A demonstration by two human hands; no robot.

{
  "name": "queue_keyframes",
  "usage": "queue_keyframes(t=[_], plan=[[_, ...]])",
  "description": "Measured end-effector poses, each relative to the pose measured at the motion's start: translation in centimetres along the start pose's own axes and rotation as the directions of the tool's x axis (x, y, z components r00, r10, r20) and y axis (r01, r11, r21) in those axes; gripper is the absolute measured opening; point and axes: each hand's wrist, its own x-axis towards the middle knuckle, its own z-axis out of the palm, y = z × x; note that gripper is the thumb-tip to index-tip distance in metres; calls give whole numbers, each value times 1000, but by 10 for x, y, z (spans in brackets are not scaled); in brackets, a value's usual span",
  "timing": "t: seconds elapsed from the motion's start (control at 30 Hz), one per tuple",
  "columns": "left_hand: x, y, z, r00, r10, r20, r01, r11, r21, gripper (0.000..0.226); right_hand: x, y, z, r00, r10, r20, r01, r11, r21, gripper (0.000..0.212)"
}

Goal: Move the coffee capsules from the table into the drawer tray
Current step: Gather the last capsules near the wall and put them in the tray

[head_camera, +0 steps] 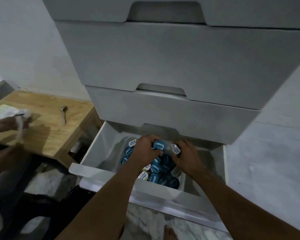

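Note:
Both my hands reach into the open bottom drawer [100, 149] of a white drawer unit. My left hand [144, 151] grips a blue-lidded coffee capsule [160, 146] over the white tray [181, 181]. My right hand [187, 156] holds a white-lidded capsule [176, 148] just right of it. Below them the tray holds a pile of several capsules [156, 172], most with blue lids and a few with cream lids.
Left of the drawer stands a low wooden table [47, 129] with a metal tool [64, 112] lying on it. Another person's hand [9, 123] holds crumpled white paper at the table's left edge. Shut white drawers [171, 54] rise above. My bare foot [170, 232] stands on the marble floor.

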Motion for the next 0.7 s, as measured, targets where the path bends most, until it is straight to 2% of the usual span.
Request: queue_keyframes(t=[0.17,0.57,0.7], plan=[[20,-21,10,995,-44,88,47,998,-34,50,6,8,4,997,72,-20,-72,997,-6,46],[44,-32,17,960,135,246,-141,990,7,47,11,5,7,987,122,-106,-133,986,-103,45],[47,-34,19,946,174,274,-190,981,33,44,11,6,9,992,109,-71,-119,981,-151,45]])
